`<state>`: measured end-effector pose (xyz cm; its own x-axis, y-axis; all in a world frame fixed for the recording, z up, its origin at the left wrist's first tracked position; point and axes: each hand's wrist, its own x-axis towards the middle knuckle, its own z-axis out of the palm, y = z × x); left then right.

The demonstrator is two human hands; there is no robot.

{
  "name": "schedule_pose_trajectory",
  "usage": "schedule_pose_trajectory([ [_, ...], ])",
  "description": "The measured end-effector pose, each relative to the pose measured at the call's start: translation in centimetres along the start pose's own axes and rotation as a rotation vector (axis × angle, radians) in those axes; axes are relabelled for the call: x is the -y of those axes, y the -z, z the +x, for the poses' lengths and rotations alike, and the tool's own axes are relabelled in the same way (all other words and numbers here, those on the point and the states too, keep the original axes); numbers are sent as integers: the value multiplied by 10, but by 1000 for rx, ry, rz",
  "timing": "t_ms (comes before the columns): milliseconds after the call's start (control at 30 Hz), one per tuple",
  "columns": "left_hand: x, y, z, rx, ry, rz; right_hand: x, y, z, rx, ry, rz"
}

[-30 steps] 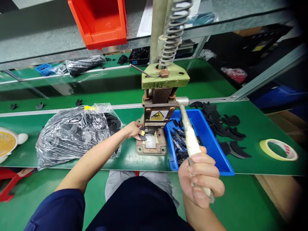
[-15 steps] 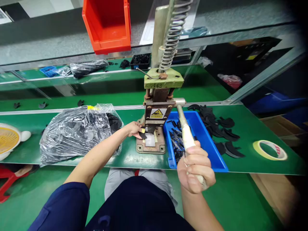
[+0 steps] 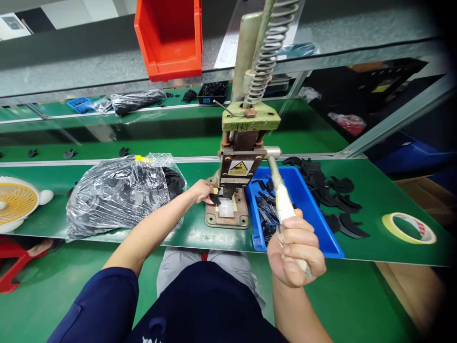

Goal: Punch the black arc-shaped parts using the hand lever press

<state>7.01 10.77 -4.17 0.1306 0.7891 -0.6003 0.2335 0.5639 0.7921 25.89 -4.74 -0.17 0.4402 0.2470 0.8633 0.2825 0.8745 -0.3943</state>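
Note:
A hand-lever press (image 3: pixel 238 164) stands on the green bench, with a tall spring on top and a warning label on its front. My right hand (image 3: pixel 299 247) is wrapped round the tape-covered press lever (image 3: pixel 283 200), which slants down toward me. At the press base (image 3: pixel 210 220), my left hand (image 3: pixel 203 191) pinches a small black plastic part (image 3: pixel 215 199) under the ram, at the left of a pale pad (image 3: pixel 226 208). Part of that piece is hidden by my fingers. Something yellow shows at my left fingertips.
Right of the press sits a blue tray (image 3: pixel 332 243) holding thin black pieces. Curved black parts (image 3: pixel 342 185) and a tape roll (image 3: pixel 389 226) lie farther right. To the left are a plastic bag of parts (image 3: pixel 117 195) and a fan (image 3: pixel 17 202). An orange bin (image 3: pixel 171 74) stands above.
The view has shifted slightly, so the bench appears a little farther right. Both hands keep their holds, on the lever and on the black part, with hardly any movement relative to the press.

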Motion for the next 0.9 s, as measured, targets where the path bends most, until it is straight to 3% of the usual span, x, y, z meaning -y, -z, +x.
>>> schedule_pose_trajectory([
  [167,-10,-3,0,-67,-36,179,-2,-2,0,-16,24,2],
  [400,6,-1,-9,-84,-87,90,2,3,1,49,-11,-29],
  [500,15,23,-10,-171,-152,34,2,6,1,72,-1,-52],
  [600,23,68,-15,-319,-265,45,0,5,2,31,21,-56],
  [667,30,101,-23,-397,-303,190,-3,4,2,11,39,-46],
  [733,39,125,-35,-403,-335,451,-7,2,3,-15,74,-38],
  [800,48,137,-49,-327,-390,764,-11,2,4,-39,113,-43],
  [900,58,137,-65,-165,-487,1176,-14,2,5,-40,133,-50],
])
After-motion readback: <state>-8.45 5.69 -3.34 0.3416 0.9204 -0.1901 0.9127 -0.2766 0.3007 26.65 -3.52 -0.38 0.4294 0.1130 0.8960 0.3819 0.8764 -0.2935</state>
